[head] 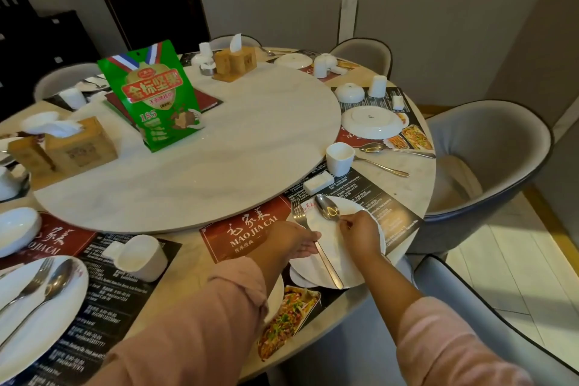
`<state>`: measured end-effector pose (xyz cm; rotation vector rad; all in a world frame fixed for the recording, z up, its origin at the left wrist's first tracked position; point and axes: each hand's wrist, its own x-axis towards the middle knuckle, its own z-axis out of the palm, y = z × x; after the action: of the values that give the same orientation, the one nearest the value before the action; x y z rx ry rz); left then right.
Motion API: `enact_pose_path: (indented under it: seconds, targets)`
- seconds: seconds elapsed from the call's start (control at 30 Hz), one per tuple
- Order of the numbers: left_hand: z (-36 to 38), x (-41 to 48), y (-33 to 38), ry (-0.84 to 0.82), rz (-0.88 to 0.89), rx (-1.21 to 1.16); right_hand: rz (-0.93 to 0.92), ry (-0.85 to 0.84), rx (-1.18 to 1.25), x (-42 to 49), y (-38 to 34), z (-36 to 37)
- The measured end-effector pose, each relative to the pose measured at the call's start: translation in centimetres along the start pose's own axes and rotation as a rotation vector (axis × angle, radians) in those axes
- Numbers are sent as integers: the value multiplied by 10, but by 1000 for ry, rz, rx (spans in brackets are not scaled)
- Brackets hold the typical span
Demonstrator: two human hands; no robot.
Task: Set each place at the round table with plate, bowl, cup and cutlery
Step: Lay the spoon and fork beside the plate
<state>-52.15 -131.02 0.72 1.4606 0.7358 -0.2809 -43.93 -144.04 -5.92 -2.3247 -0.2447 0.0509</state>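
A white plate (335, 247) lies on a printed paper placemat (247, 230) at the near right place of the round table. My right hand (360, 235) pinches the handle of a steel spoon (327, 207) whose bowl rests over the plate's far edge. A fork (316, 247) lies lengthwise on the plate's left side. My left hand (297, 240) reaches to the plate's left rim, fingers extended beside the fork. A white cup (340, 158) and a small white rest (318, 182) stand beyond the plate.
A marble turntable (238, 147) carries a green snack bag (153, 94) and wooden tissue boxes (80, 147). Another plate with fork and spoon (34, 301) lies at near left, a cup (142, 257) beside it. An upturned plate (371, 122) lies farther right. Grey chairs (488, 160) surround the table.
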Motion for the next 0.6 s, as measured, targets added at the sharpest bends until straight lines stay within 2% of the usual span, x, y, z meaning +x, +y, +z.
enact_pose_path:
  seconds: [0.2, 0.33, 0.6]
  targets:
    - [31, 21, -9, -17, -76, -32, -14, 143, 45, -4, 13, -27]
    - [41, 33, -15, 29, -92, -54, -25, 152, 24, -14, 23, -40]
    - [42, 30, -19, 17, -139, -26, -2, 163, 104, -35, 22, -49]
